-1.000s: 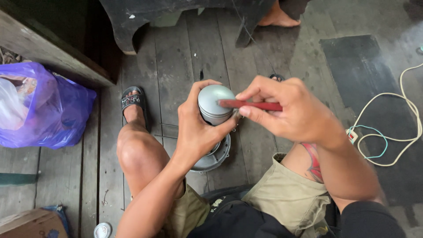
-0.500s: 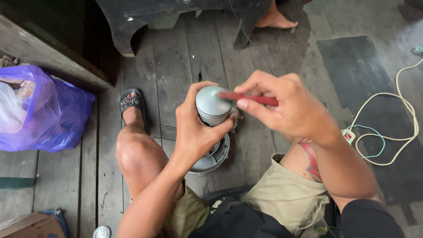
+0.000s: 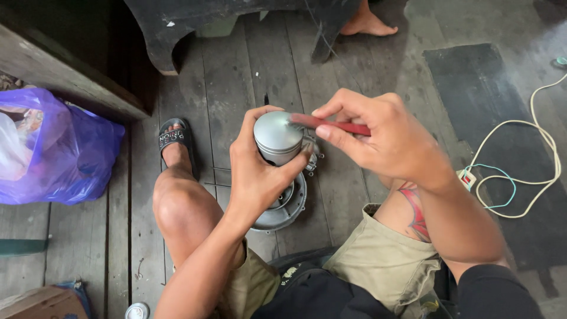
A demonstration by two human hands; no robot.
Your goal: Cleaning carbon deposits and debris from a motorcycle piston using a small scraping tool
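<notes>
Head camera looks down at your two hands over a dark wooden plank floor (image 3: 236, 77). Your left hand (image 3: 260, 171) wraps around a round, shiny grey metal cup-shaped part (image 3: 277, 137), with fingers curled behind it and the thumb pressed on its front side. You hold the part up above a wider round grey metal cover (image 3: 289, 207) that lies on the floor between your knees. Your right hand (image 3: 384, 139) pinches a thin red stick-like tool (image 3: 336, 124) between thumb and fingertips, and the tool's far end touches the flat top of the metal part. This part looks hard and stiff, and quite heavy for something so small. Its smooth side may be slippery, so holding it around the side wall, as you do now, looks like a good place. The red tool looks light and easy to steer. A purple plastic bag (image 3: 65, 153) sits to your left. A pale cord (image 3: 531, 165) loops on the floor to your right, near a dark mat (image 3: 502, 100). Your foot in a black sandal (image 3: 175, 139) rests on the planks.
</notes>
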